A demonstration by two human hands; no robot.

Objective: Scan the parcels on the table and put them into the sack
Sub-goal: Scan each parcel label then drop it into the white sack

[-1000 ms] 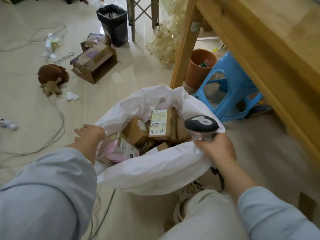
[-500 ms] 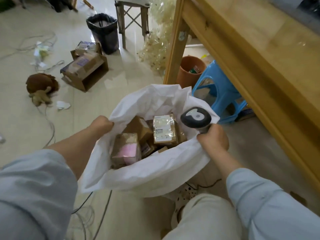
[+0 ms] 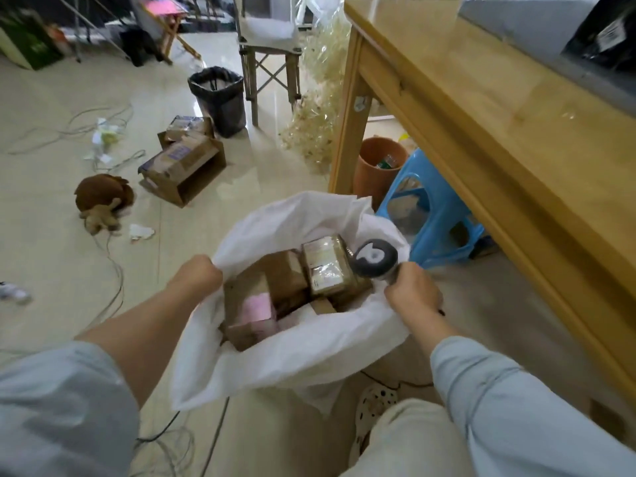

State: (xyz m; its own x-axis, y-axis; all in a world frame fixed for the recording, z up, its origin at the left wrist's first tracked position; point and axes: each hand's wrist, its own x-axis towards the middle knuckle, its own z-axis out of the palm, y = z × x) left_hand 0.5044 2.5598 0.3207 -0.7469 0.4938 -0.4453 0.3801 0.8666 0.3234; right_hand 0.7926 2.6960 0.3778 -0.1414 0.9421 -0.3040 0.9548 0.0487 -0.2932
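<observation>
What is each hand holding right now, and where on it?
Left hand grips the white sack at its left rim; right hand grips the scanner by its handle.

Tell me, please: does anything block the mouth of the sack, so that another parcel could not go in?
Nothing visible blocks it. The left hand grips the left rim of the sack and holds it open. Only the scanner in the right hand overhangs the right edge; the parcels inside lie below the rim.
</observation>
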